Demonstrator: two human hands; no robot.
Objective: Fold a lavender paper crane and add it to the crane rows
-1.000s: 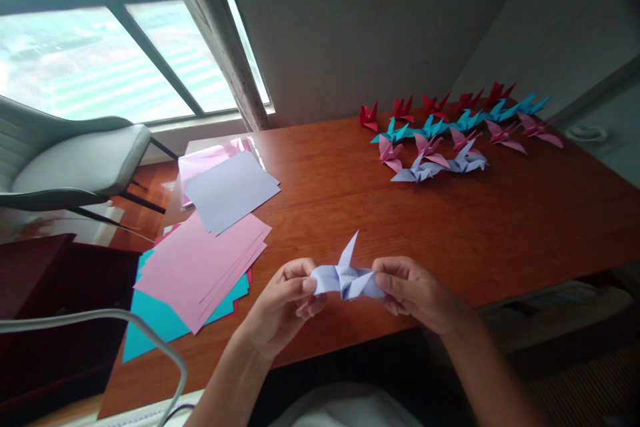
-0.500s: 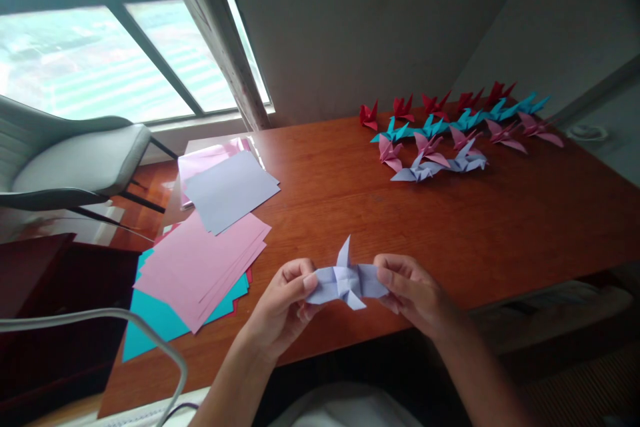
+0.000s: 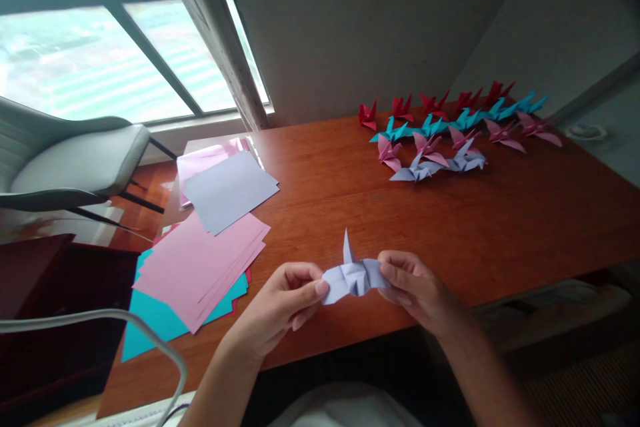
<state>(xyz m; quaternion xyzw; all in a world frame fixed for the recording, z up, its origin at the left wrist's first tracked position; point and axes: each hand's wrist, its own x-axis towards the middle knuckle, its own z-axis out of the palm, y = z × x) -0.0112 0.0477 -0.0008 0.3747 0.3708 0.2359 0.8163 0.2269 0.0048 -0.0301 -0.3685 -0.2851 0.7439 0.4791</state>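
I hold a lavender paper crane (image 3: 353,275) just above the near edge of the brown wooden table (image 3: 500,227). My left hand (image 3: 285,307) pinches its left wing between thumb and forefinger. My right hand (image 3: 415,287) pinches the right wing the same way. One thin point of the crane sticks straight up between my hands. Both hands are closed on the paper.
Loose pink, lavender and teal paper sheets (image 3: 200,260) lie in a pile at the table's left. Rows of finished red, teal, pink and lavender cranes (image 3: 450,130) stand at the far right. A grey chair (image 3: 70,160) sits by the window, left.
The crane has been turned and its wings drawn closer together; its upright point now stands straighter. My hands stay at the same spot near the table edge.
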